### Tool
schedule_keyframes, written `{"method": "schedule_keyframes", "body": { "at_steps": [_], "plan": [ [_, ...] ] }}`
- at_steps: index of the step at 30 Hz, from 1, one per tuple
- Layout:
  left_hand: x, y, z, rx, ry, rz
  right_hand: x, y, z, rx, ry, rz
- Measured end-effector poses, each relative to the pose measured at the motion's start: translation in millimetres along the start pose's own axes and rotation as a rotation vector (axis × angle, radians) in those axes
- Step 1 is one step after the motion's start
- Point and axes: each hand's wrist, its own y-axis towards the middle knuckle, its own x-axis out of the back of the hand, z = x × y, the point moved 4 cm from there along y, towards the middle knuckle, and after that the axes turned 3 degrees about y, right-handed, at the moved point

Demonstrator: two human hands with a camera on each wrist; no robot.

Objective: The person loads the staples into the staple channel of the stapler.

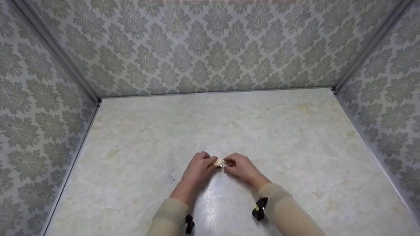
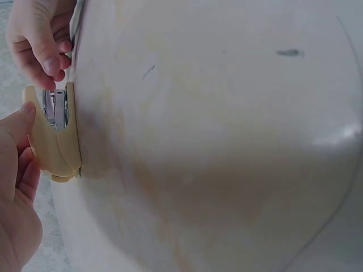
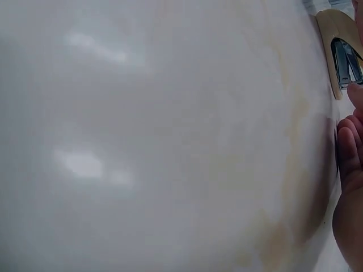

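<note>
A small cream stapler (image 2: 54,147) stands at the table's front middle, its metal magazine (image 2: 57,107) showing at one end. My left hand (image 1: 199,166) grips the stapler's body, the thumb (image 2: 22,119) pressed along one side. Just right of it, my right hand (image 1: 241,166) has its fingers loosely bent toward the metal end. In the left wrist view, those fingertips (image 2: 52,67) come right up to the magazine's tip. The right wrist view catches the stapler (image 3: 334,28) at its right edge, with the right thumb close by its metal end.
A pale marbled table (image 1: 262,131) spreads around both hands. Left of the left hand lies a thin clear piece with a jagged outline (image 1: 170,176). Patterned walls (image 1: 216,49) close in the back and both sides. Black wrist cameras (image 1: 259,209) hang at the sleeves.
</note>
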Motion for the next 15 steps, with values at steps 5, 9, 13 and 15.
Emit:
{"method": "schedule_keyframes", "body": {
  "at_steps": [5, 9, 13, 15],
  "plan": [
    [0.6, 0.9, -0.3, 0.016, -0.010, 0.018, 5, -4.3, -4, 0.003, 0.042, -0.029],
    [0.1, 1.0, -0.5, 0.027, -0.028, 0.031, 9, -8.0, -6, 0.021, 0.047, -0.043],
    [0.0, 0.6, 1.4, 0.063, -0.050, 0.053, 12, -11.0, -7, 0.007, 0.046, -0.034],
    [0.0, 0.9, 1.9, 0.067, -0.060, 0.064, 15, -12.7, -9, -0.016, 0.040, -0.029]
  ]
}}
